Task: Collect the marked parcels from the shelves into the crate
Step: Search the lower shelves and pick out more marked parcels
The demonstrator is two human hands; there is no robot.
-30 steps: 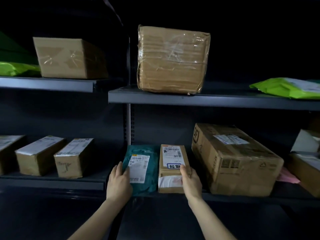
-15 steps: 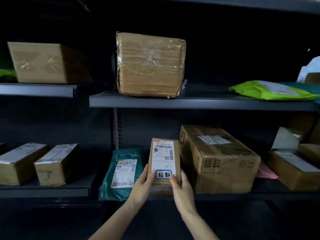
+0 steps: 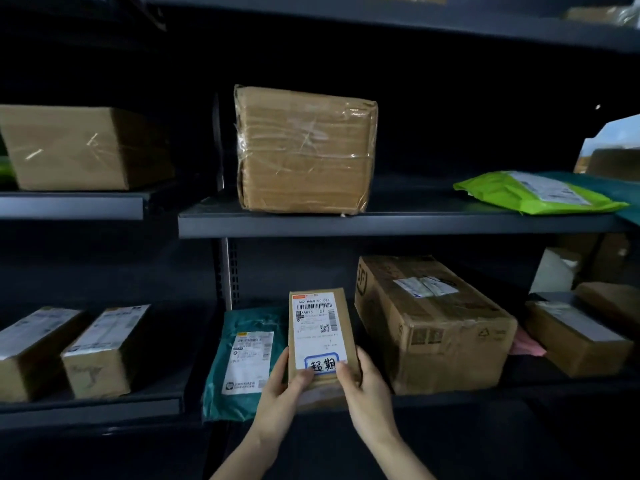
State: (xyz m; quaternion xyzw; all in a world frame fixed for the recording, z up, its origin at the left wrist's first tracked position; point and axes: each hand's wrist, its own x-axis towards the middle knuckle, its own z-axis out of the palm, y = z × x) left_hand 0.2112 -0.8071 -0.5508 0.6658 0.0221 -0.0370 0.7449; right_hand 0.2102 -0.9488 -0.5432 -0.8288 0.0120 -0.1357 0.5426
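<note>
Marked parcel: slim brown carton (image 3: pixel 320 337), lifted over the front of the lower shelf (image 3: pixel 450 398), between the two neighbours.
Writing: white shipping label reads "642 H468 00 033" and "AA875" — under it, a blue-bordered sticker with handwritten "超期".
Left hand (image 3: pixel 280 393): grips the near left edge, thumb on top.
Right hand (image 3: pixel 367 389): grips the near right edge, thumb by the sticker.
Neighbours: teal mailer (image 3: pixel 242 362) on the left, large carton (image 3: pixel 433 327) marked "SF" on the right.

marked parcel (image 3: pixel 318 327), near corners under left hand (image 3: pixel 282 393), right hand (image 3: pixel 369 393); lower-left box (image 3: pixel 27 351) cropped
</note>
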